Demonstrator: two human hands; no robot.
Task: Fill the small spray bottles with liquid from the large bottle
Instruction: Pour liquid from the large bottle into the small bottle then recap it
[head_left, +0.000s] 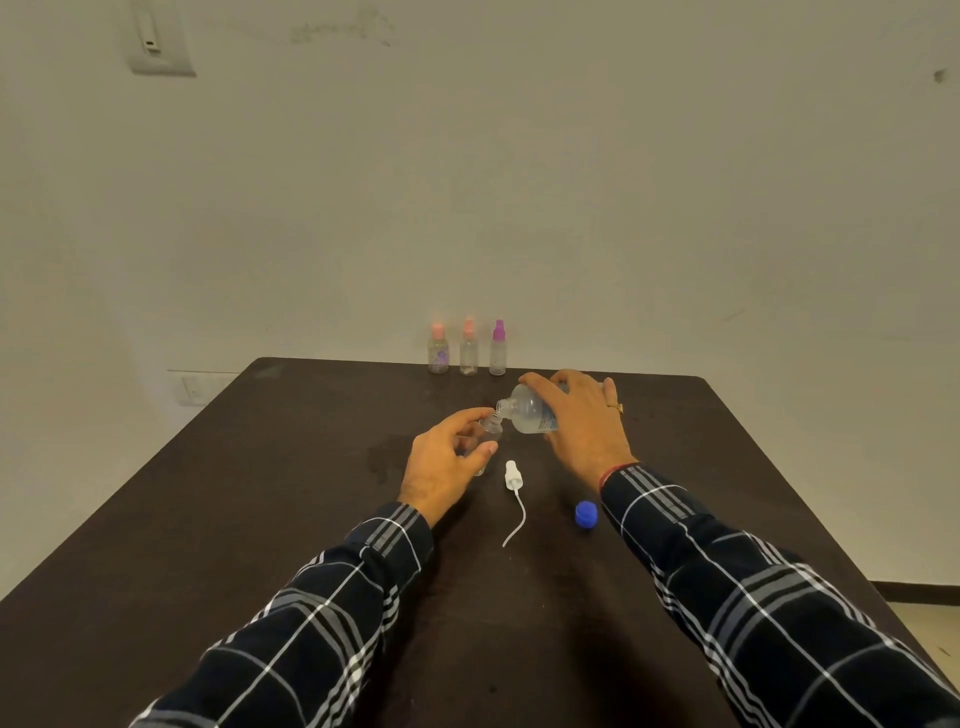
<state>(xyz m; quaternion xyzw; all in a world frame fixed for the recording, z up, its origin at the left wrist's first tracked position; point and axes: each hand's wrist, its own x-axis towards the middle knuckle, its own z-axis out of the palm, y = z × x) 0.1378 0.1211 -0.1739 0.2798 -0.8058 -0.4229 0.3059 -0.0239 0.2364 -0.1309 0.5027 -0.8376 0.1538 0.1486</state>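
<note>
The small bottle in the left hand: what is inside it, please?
The small bottle has its open neck below the large bottle, and the left hand covers most of its body, hiding any liquid.

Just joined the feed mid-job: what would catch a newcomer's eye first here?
At the middle of the table, the right hand tips the large bottle, its mouth at the neck of the open small bottle held by the left hand. Nearer the camera lie a white spray pump with its tube and a blue cap. Three capped spray bottles stand in a row at the far edge.
</note>
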